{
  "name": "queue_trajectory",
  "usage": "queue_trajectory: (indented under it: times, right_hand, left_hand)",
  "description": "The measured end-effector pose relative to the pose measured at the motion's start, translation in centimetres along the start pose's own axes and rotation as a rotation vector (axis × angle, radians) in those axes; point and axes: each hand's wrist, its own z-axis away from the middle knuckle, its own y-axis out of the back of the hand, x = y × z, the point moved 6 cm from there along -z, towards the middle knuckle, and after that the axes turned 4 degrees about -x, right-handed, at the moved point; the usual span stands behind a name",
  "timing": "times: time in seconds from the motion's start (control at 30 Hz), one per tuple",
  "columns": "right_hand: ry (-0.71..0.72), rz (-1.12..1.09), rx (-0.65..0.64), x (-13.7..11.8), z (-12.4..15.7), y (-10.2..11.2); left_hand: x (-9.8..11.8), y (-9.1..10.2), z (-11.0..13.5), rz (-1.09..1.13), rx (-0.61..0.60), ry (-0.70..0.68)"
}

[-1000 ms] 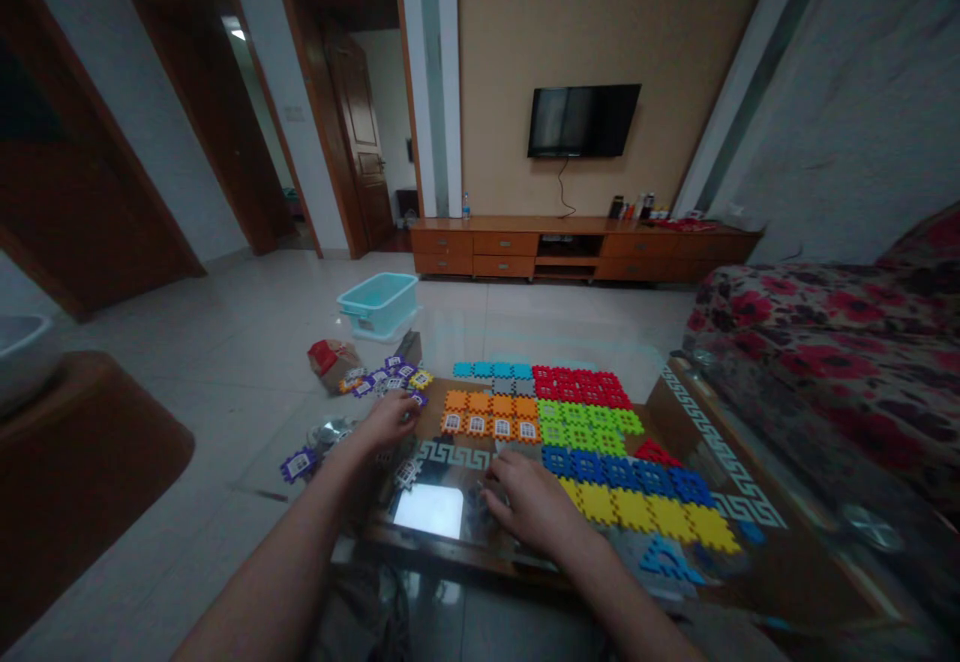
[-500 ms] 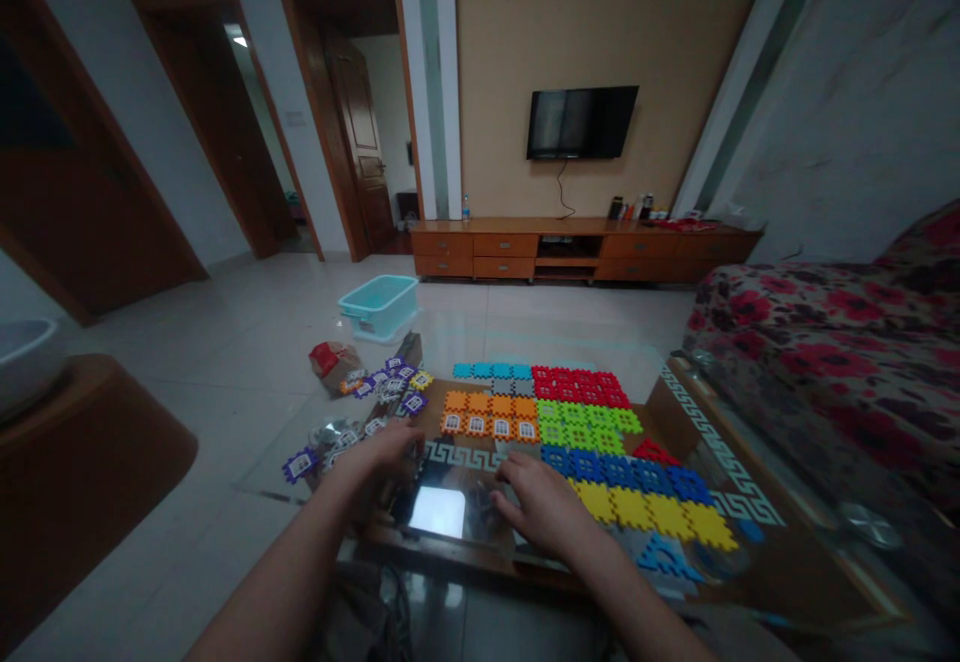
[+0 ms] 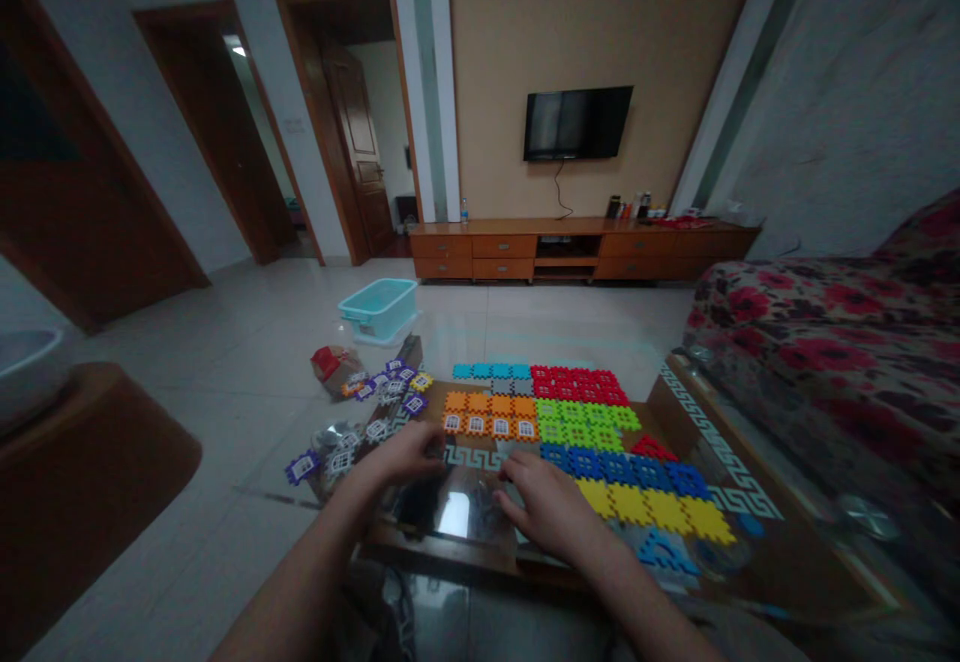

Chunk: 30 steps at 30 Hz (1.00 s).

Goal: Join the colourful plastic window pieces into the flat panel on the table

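You have one left hand (image 3: 411, 454) and one right hand (image 3: 546, 497). Before you, count four plain orange tiles (image 3: 478, 403), four orange window tiles (image 3: 478, 427), four light-blue tiles (image 3: 482, 371), five dark-blue tiles (image 3: 618, 468) and at least four yellow tiles (image 3: 667, 512), plus one red triangular piece (image 3: 653, 448), one blue triangular piece (image 3: 664, 551), one teal bin (image 3: 384, 320) and one television (image 3: 577, 124).

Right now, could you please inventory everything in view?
orange tiles: eight, orange, middle
cyan tiles: four, cyan, back
red tiles: several, red, far right
green tiles: several, lime, before red
blue tiles: about five, blue, before green
yellow tiles: about four, yellow, before blue
loose tiles: many, mostly purple or white, left
tub: one, turquoise, far left
television: one, black, wall
cabinet: one, brown, below television
sofa: one, floral, right
doorways: two, brown, left
table: one, glass and brown, centre
left hand: one, near orange tiles
right hand: one, near yellow tiles
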Motion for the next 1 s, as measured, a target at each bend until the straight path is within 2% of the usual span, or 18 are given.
queue_trajectory:
  times: [0.1, 0.17, 0.27, 0.33, 0.43, 0.6, 0.7, 0.87, 1.0]
  right_hand:
    - [0.000, -0.039, 0.086, 0.6, 0.4, 0.5]
    - [-0.008, -0.114, 0.202, 1.2, 0.5, 1.3]
    - [-0.041, -0.293, 0.384, 2.4, 0.6, 2.4]
    - [-0.080, -0.425, 0.435, 3.3, 0.5, 2.7]
    - [-0.129, -0.604, 0.418, 4.4, 0.1, 2.3]
    - [-0.205, -0.957, 0.330, 5.6, -0.6, 0.7]
    - [-0.263, -1.140, 0.346, 6.1, -0.7, 0.3]
    - [-0.321, -1.354, 0.355, 6.3, -0.8, -0.2]
    - [-0.352, -1.393, 0.344, 6.0, -0.6, -0.6]
  left_hand:
    - [4.7, 0.6, 0.0, 0.167, 0.155, -0.119]
    - [7.1, 0.4, -0.1, 0.328, 0.250, -0.159]
    - [9.0, -1.1, -0.8, 0.645, 0.278, -0.162]
    - [9.5, -2.4, -1.4, 0.806, 0.257, -0.169]
    - [9.9, -3.5, -1.9, 0.908, 0.236, -0.198]
    - [9.6, -3.4, -2.1, 1.109, 0.292, -0.155]
    - [9.7, -3.4, -2.1, 1.220, 0.269, -0.126]
    - [9.7, -3.1, -2.0, 1.258, 0.269, -0.115]
    - [9.6, -2.8, -2.0, 1.198, 0.290, -0.113]
